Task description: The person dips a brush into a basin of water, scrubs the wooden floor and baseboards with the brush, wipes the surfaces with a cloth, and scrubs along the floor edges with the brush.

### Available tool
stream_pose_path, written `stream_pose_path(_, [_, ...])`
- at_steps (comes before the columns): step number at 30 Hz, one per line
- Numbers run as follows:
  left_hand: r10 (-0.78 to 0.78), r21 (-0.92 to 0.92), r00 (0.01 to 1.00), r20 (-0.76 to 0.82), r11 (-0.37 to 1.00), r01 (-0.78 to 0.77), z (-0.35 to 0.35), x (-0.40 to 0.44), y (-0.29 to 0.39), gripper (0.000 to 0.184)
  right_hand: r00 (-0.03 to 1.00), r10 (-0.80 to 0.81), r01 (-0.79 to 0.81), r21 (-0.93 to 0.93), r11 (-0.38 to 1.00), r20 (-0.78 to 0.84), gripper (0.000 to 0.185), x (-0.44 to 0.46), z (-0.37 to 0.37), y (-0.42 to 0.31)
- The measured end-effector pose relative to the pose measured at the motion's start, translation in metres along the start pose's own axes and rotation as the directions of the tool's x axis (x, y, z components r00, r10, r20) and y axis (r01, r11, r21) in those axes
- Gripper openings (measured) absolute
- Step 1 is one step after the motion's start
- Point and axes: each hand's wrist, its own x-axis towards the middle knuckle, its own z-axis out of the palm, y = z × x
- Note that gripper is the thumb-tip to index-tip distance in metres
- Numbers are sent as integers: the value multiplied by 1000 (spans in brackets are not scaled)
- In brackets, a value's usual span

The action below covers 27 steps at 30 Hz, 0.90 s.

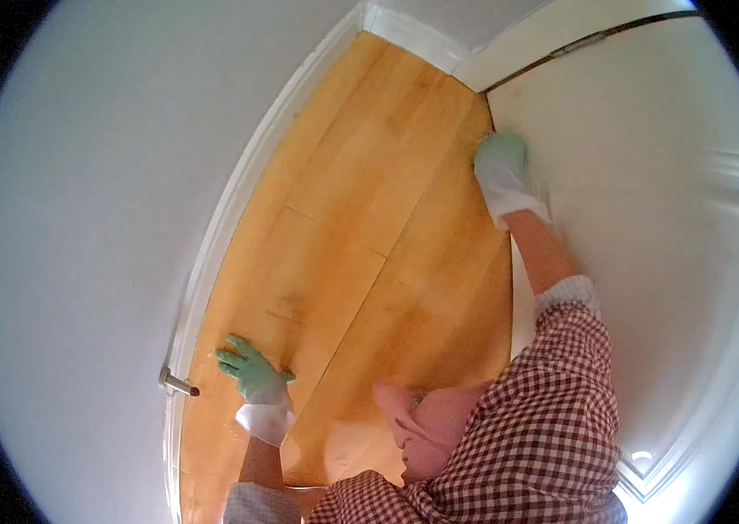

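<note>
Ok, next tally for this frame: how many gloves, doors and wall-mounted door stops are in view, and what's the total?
Gloves: 2 (left glove, right glove)
Doors: 1 (white door)
Door stops: 1 (wall-mounted door stop)
Total: 4

Two gloved hands [256, 374] [501, 157] showed — one left, one right — along with one door [631, 175], one doorstop [180, 383] and one checked garment [535, 419].

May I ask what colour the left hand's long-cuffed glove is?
The glove is green with a whitish cuff, clearest in the head view.
</note>
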Motion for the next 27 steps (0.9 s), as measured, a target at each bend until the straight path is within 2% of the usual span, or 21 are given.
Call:
stream_pose_path(2, [76,1,992,-104,997,-76,29,7,-14,153,997,60,-55,118,991,-46,14,-10,34,6])
stream_pose_path(3, [47,6,997,-65,999,-47,19,11,-4,154,984,172,-162,149,975,-56,16,-19,1,20])
stream_pose_path(5, [-16,34,999,34,999,14,-6,3,3,156,928,370,-351,217,911,-51,21,-57,-117,46])
stream_pose_path(7, [-17,33,999,27,999,17,9,10,-3,156,827,366,-364,89,927,-427,19,-63,-139,96])
stream_pose_path(9, [-21,31,1000,23,999,20,22,14,-12,151,670,457,-456,162,875,-585,14,-65,-183,147])
stream_pose_path(10, [-10,44,1000,22,999,9,23,14,-11,147,596,362,-402,125,907,-717,11,-59,-176,161])
stream_pose_path(12, [8,62,1000,25,998,-10,22,11,-13,138,382,144,-300,25,954,-913,8,-43,-154,182])
stream_pose_path(15, [40,98,999,25,994,-42,21,6,-14,125,755,249,-289,33,957,-606,14,-4,-114,145])
stream_pose_path(17, [53,126,998,25,990,-56,22,3,-17,117,846,329,-287,161,944,-420,17,13,-106,108])
stream_pose_path(20, [110,202,994,18,973,-111,25,-1,-24,105,888,408,-332,320,887,-211,18,54,-70,64])
stream_pose_path(22, [214,317,977,-6,927,-201,36,-2,-32,97,901,374,-312,270,911,-220,20,69,-33,47])
stream_pose_path(25, [491,632,871,18,669,-391,51,-3,-52,86,954,267,-237,201,950,-137,21,68,-37,28])
stream_pose_path(27, [536,718,844,15,582,-382,49,-4,-52,80,990,138,-134,108,985,-32,21,47,-33,23])
